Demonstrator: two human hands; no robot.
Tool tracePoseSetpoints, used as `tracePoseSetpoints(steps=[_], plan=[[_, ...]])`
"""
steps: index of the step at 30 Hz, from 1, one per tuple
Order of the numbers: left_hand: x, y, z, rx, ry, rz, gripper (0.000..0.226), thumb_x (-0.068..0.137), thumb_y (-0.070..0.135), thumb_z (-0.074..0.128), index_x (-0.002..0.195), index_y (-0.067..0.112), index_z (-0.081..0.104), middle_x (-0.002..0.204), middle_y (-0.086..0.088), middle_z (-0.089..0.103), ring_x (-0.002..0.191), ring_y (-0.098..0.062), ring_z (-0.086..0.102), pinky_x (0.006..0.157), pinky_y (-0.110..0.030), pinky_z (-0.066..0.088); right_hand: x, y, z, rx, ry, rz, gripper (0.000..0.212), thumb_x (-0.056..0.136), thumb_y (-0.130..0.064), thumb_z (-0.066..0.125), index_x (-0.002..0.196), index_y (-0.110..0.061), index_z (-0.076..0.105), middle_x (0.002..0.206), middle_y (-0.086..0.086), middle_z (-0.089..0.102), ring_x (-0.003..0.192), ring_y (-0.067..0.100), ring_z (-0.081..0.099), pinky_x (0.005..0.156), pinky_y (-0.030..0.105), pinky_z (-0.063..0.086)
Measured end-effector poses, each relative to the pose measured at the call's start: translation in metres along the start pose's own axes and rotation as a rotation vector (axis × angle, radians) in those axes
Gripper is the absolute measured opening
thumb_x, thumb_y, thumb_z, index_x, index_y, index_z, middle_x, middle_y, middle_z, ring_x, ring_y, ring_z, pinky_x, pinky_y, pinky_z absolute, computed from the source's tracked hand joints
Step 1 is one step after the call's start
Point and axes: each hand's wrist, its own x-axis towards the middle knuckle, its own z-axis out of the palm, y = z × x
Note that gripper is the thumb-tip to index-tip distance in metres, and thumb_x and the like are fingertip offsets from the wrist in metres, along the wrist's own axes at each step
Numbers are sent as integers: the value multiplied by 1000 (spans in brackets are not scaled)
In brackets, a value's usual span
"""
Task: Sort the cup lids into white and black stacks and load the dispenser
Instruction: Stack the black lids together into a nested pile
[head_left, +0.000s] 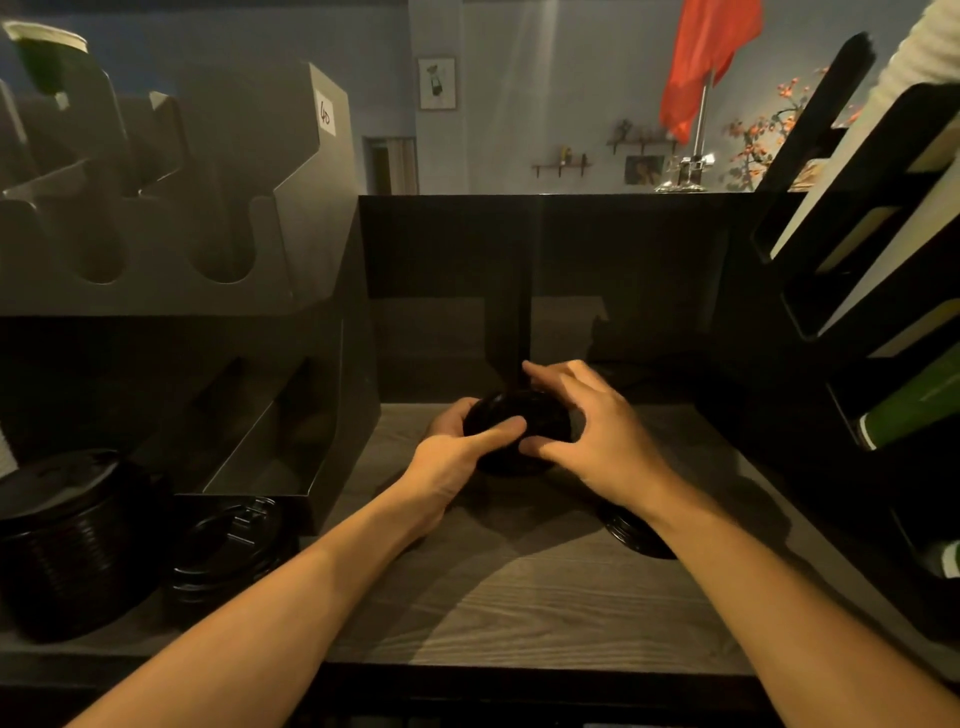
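A person stands at a dark wood-look counter (519, 597) and holds a small pile of round black plastic cup lids (519, 415) in the middle of it, just in front of a dark back wall. The pile is shiny, low and round. It is too dark to tell if its bottom sits on the counter. The left hand (452, 457) grips the pile's left side, with the thumb lying across the top and the fingers curled round the far edge. The right hand (597, 441) cups the right side, with fingers spread and bent over the pile and the thumb pressed to the near edge. Far to the left stands a tall stack of black ribbed lids (67, 545), and just beside it a shorter stack of black lids (228, 551). One more flat black lid (631, 532) lies on the counter, partly hidden under the right forearm. Above the stacks is a big grey dispenser with curved slots (218, 218). On the right, a black slanted rack (857, 208) holds long white and green things.
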Motion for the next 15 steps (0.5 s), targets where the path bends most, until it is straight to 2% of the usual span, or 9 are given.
tracePoseSetpoints(steps=[2, 4, 7, 9, 11, 13, 15], plan=[[0, 1, 1, -17, 22, -4, 41, 84, 27, 80, 122, 14, 68, 116, -10, 74, 110, -24, 70, 95, -37, 58, 2, 1, 3, -21, 86, -31, 72, 77, -30, 86, 141, -25, 54, 125, -14, 53, 117, -3, 51, 94, 7, 43], [2, 0, -1, -73, 27, -21, 49, 79, 25, 83, 124, 15, 68, 118, -10, 74, 114, -27, 70, 105, -46, 53, 3, 1, 6, -49, 144, 26, 62, 80, -41, 81, 135, -23, 57, 120, -13, 56, 109, -1, 55, 87, 11, 47], [1, 1, -3, -141, 23, -15, 36, 85, 12, 76, 120, 14, 69, 116, -10, 75, 115, -29, 69, 104, -49, 54, 2, 4, 3, -31, 41, 161, 49, 83, -49, 75, 126, -29, 61, 110, -16, 62, 100, -2, 58, 77, 12, 45], [1, 1, -3, -126, 8, -8, 34, 85, 8, 76, 118, 17, 69, 117, -8, 74, 117, -29, 67, 104, -50, 53, 1, 6, 2, -1, -11, 180, 46, 86, -46, 74, 128, -30, 62, 114, -13, 65, 104, 3, 61, 78, 13, 45], [0, 1, -2, -97, -2, -6, 41, 80, 11, 81, 118, 21, 69, 119, -6, 73, 117, -27, 67, 105, -51, 53, 1, 6, 2, -23, -13, 177, 46, 92, -42, 70, 135, -31, 59, 119, -9, 61, 109, 8, 58, 82, 17, 45], [0, 1, -2, -87, -8, -8, 53, 71, 26, 88, 120, 25, 69, 119, -5, 74, 117, -27, 67, 105, -51, 53, 1, 6, 3, -61, -29, 174, 48, 96, -39, 64, 143, -33, 53, 121, -7, 56, 112, 11, 54, 86, 21, 44], [-1, 0, -1, -83, -38, -4, 57, 68, 41, 86, 120, 26, 69, 118, -5, 74, 116, -26, 68, 104, -50, 53, 1, 7, 4, -100, -67, 155, 49, 99, -37, 59, 147, -36, 46, 126, -7, 52, 116, 12, 52, 92, 24, 43]])
